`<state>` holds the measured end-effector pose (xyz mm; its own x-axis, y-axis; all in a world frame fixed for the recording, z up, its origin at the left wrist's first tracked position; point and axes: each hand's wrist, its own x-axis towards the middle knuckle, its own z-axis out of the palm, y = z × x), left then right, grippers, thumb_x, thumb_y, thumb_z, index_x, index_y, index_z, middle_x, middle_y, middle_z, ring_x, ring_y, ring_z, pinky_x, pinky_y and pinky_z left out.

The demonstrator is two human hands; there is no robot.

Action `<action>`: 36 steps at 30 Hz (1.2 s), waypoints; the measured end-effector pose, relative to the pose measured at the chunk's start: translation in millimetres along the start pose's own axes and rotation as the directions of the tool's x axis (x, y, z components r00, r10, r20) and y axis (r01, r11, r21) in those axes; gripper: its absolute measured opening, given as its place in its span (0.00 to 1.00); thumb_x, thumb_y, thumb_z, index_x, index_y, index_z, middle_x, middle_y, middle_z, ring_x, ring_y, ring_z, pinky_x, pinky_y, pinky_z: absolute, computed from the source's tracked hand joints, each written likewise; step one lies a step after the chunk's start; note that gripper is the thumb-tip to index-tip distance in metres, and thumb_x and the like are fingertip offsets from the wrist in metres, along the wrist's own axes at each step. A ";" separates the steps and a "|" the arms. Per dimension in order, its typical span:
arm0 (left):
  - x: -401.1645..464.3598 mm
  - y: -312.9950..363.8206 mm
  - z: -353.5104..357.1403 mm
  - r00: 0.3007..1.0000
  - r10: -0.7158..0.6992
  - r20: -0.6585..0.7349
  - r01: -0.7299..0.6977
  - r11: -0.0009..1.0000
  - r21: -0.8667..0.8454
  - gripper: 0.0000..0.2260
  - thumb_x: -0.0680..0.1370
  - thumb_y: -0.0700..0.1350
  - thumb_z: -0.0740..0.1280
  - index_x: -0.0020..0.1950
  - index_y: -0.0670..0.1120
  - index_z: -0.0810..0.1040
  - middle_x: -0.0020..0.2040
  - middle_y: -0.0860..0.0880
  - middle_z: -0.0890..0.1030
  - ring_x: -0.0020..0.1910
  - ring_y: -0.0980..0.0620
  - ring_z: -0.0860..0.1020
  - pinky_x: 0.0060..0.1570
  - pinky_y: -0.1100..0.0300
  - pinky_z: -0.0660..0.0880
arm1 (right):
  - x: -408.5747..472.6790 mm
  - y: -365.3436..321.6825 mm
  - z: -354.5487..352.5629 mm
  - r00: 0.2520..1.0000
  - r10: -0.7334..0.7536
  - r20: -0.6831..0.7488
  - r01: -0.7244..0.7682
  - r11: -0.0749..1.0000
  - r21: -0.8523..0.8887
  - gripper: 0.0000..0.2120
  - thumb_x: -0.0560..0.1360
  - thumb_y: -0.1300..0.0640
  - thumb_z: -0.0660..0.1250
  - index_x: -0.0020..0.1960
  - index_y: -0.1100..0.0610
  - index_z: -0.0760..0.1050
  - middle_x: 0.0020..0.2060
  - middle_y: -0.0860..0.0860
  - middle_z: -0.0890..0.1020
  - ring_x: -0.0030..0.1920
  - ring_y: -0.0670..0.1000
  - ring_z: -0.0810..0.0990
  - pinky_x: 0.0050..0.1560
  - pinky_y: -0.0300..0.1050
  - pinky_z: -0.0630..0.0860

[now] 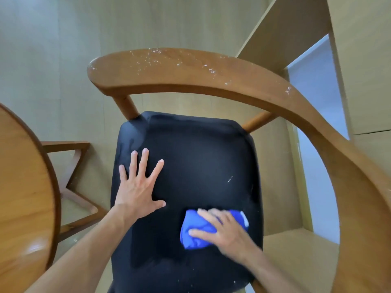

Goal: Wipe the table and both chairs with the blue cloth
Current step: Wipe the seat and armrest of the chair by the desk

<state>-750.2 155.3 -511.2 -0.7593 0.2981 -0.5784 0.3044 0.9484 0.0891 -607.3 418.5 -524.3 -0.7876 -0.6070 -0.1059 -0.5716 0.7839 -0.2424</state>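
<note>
**Blue cloth on chair seat, right hand pressing**

Blue cloth [200, 228]: bunched into a wad, vivid blue, with a small white tag or label at its right end; no writing legible on it. Lying on the near right part of the black seat [201, 157] of the wooden chair [190, 70]. No brand marks or text readable anywhere else.

Right hand [224, 229] laid over the cloth, fingers curled round the wad and gripping it against the seat. Fingers slightly blurred.

Left hand [137, 187] flat on the left part of the seat, fingers spread and straight, holding nothing.

Seat dark and matte, with a short pale scratch or fleck right of centre and faint specks near the front edge. Curved backrest rail flecked with white spots along its top. Round wooden table [23, 197] at left edge, its base visible on the pale floor [53, 60] beside the chair.
</note>
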 end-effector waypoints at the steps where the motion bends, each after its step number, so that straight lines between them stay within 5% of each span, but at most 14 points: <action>1: 0.5 -0.7 0.6 1.000 0.002 0.005 -0.002 1.000 0.010 0.52 0.66 0.71 0.66 0.78 0.55 0.38 0.76 0.41 0.32 0.74 0.36 0.32 0.71 0.35 0.49 | 20.3 21.1 -5.8 0.999 0.044 -0.021 -0.044 0.999 -0.014 0.29 0.71 0.64 0.64 0.67 0.40 0.68 0.69 0.54 0.68 0.60 0.57 0.71 0.58 0.47 0.67; 3: 1.7 -2.0 0.6 1.000 0.002 0.009 -0.003 1.000 0.022 0.52 0.67 0.72 0.64 0.77 0.55 0.36 0.76 0.41 0.30 0.74 0.36 0.31 0.72 0.36 0.49 | 65.5 65.4 -15.5 0.938 0.337 -0.081 -0.335 0.942 0.031 0.20 0.77 0.53 0.63 0.68 0.42 0.69 0.69 0.55 0.70 0.63 0.58 0.69 0.61 0.48 0.65; 5: 2.0 -2.2 1.2 1.000 0.005 0.013 -0.005 1.000 0.020 0.52 0.66 0.73 0.64 0.77 0.56 0.36 0.75 0.41 0.30 0.74 0.36 0.31 0.72 0.36 0.49 | 101.5 104.6 -25.5 0.731 0.654 -0.195 -0.649 0.754 0.101 0.23 0.76 0.58 0.63 0.69 0.47 0.69 0.69 0.58 0.69 0.62 0.63 0.69 0.62 0.55 0.68; 8: 1.7 -2.6 0.8 1.000 0.002 0.009 -0.002 1.000 -0.003 0.52 0.65 0.73 0.65 0.78 0.56 0.38 0.76 0.41 0.32 0.74 0.37 0.32 0.72 0.36 0.49 | 119.9 109.6 -26.6 0.545 0.801 -0.247 -0.792 0.589 0.162 0.30 0.70 0.67 0.67 0.70 0.50 0.69 0.69 0.59 0.68 0.59 0.64 0.71 0.60 0.58 0.69; 10: 2.0 -2.0 0.0 1.000 0.000 0.018 0.000 1.000 0.000 0.52 0.66 0.73 0.65 0.78 0.56 0.38 0.76 0.42 0.31 0.74 0.37 0.32 0.72 0.36 0.49 | 100.3 66.9 -16.3 0.582 0.767 -0.270 -0.761 0.631 0.150 0.31 0.69 0.67 0.67 0.69 0.48 0.69 0.68 0.60 0.68 0.55 0.64 0.71 0.55 0.57 0.69; 12: 2.0 -0.7 -1.8 1.000 -0.007 0.028 0.007 1.000 0.013 0.52 0.66 0.73 0.65 0.77 0.55 0.37 0.75 0.41 0.31 0.74 0.36 0.31 0.72 0.36 0.49 | 56.2 3.3 2.2 0.709 0.674 -0.205 -0.667 0.736 0.115 0.26 0.73 0.64 0.62 0.68 0.46 0.68 0.68 0.59 0.67 0.56 0.63 0.70 0.53 0.55 0.67; 16: 1.7 1.2 -2.5 1.000 -0.010 0.025 0.010 1.000 -0.008 0.52 0.66 0.71 0.67 0.78 0.55 0.39 0.76 0.41 0.32 0.74 0.36 0.32 0.71 0.35 0.49 | -25.7 -44.1 12.2 0.964 0.264 -0.012 -0.264 0.964 0.013 0.29 0.70 0.64 0.60 0.67 0.42 0.69 0.68 0.56 0.67 0.58 0.58 0.72 0.55 0.49 0.69; 19: 2.4 0.2 -0.7 1.000 -0.011 0.014 0.011 1.000 -0.013 0.52 0.65 0.71 0.67 0.78 0.55 0.40 0.76 0.41 0.33 0.74 0.36 0.32 0.71 0.35 0.50 | -19.6 1.9 -1.8 0.997 0.068 0.032 -0.067 0.998 -0.018 0.29 0.71 0.65 0.60 0.66 0.40 0.69 0.68 0.53 0.69 0.59 0.57 0.73 0.55 0.49 0.73; 21: 3.2 -0.1 0.8 1.000 -0.008 0.018 0.008 1.000 -0.005 0.53 0.65 0.72 0.66 0.78 0.55 0.39 0.76 0.41 0.32 0.74 0.36 0.31 0.71 0.35 0.49 | 5.1 36.9 -10.3 0.986 0.161 0.040 -0.161 0.987 -0.005 0.21 0.77 0.58 0.57 0.67 0.39 0.68 0.68 0.53 0.71 0.61 0.57 0.73 0.60 0.49 0.71; 23: 3.5 -1.1 1.2 1.000 -0.007 0.012 0.007 1.000 -0.008 0.52 0.66 0.72 0.66 0.78 0.56 0.38 0.76 0.41 0.31 0.74 0.37 0.31 0.72 0.36 0.49 | 36.0 76.4 -15.3 0.926 0.370 -0.072 -0.371 0.929 0.003 0.16 0.81 0.50 0.55 0.67 0.40 0.68 0.69 0.55 0.71 0.62 0.58 0.70 0.63 0.49 0.66; 26: 3.8 -1.1 1.0 1.000 -0.003 0.016 0.002 1.000 0.016 0.52 0.66 0.73 0.65 0.77 0.56 0.37 0.75 0.41 0.31 0.74 0.37 0.31 0.72 0.36 0.48 | 82.6 124.8 -27.0 0.645 0.741 -0.184 -0.737 0.668 0.103 0.27 0.74 0.64 0.63 0.70 0.47 0.68 0.70 0.59 0.67 0.59 0.64 0.69 0.61 0.56 0.66; 29: 2.9 0.1 -1.3 1.000 -0.009 0.024 0.008 1.000 0.014 0.52 0.66 0.72 0.65 0.77 0.55 0.38 0.76 0.41 0.32 0.74 0.36 0.32 0.72 0.36 0.49 | 101.8 98.1 -28.3 0.477 0.848 -0.233 -0.833 0.520 0.190 0.31 0.69 0.66 0.69 0.70 0.50 0.69 0.68 0.61 0.69 0.55 0.66 0.72 0.56 0.58 0.69; 32: 1.0 3.1 -4.8 0.999 -0.017 0.033 0.016 0.999 0.028 0.52 0.66 0.72 0.66 0.78 0.55 0.38 0.76 0.40 0.32 0.74 0.35 0.33 0.71 0.36 0.50 | 55.0 7.1 -1.6 0.652 0.731 -0.204 -0.715 0.681 0.155 0.33 0.68 0.66 0.70 0.68 0.45 0.68 0.68 0.59 0.68 0.55 0.63 0.72 0.53 0.55 0.68; 36: -4.3 10.7 -7.3 0.999 -0.044 0.022 0.043 0.999 0.024 0.52 0.67 0.69 0.68 0.78 0.53 0.38 0.75 0.40 0.32 0.75 0.35 0.35 0.71 0.38 0.57 | -15.9 -57.8 6.6 0.913 0.400 0.077 -0.408 0.902 0.141 0.44 0.56 0.63 0.75 0.68 0.41 0.67 0.70 0.54 0.65 0.59 0.56 0.70 0.57 0.49 0.70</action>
<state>-747.8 165.0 -501.8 -0.7589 0.2540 -0.5996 0.2852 0.9574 0.0445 -560.3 382.0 -515.1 -0.9303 -0.2504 -0.2681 -0.1624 0.9364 -0.3112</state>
